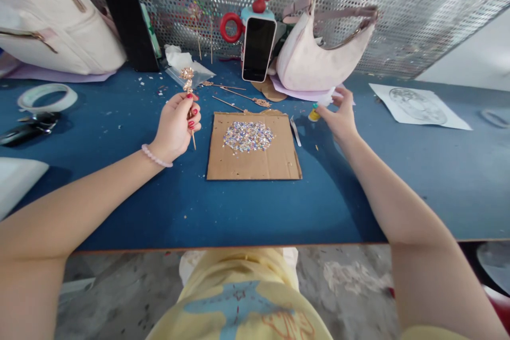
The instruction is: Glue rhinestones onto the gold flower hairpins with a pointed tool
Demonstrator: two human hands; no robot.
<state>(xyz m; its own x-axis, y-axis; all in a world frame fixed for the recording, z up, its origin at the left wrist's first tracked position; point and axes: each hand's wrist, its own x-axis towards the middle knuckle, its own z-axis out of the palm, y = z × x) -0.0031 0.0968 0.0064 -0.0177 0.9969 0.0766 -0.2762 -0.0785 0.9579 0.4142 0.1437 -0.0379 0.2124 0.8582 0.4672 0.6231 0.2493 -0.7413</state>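
Observation:
My left hand (177, 125) is closed round the stem of a rose-gold ornament stick (187, 74), held upright with its flower-like top above my fingers. My right hand (341, 114) is at a small yellow bottle (314, 113) with a teal top, thumb and fingers curled close to it at the right. Between my hands lies a cardboard piece (255, 167) bearing a heap of small shiny multicoloured gems (249, 136). Tweezers (295, 132) rest along its right edge. Behind it, more metal sticks (261, 102) lie on the blue table.
A phone (259, 49) leans on a cup, beside a pale handbag (322, 64). At the left are a white bag (59, 26), a black phone (131, 32), a tape roll (47, 98) and a black tool (30, 128). A printed sheet (420, 106) lies right.

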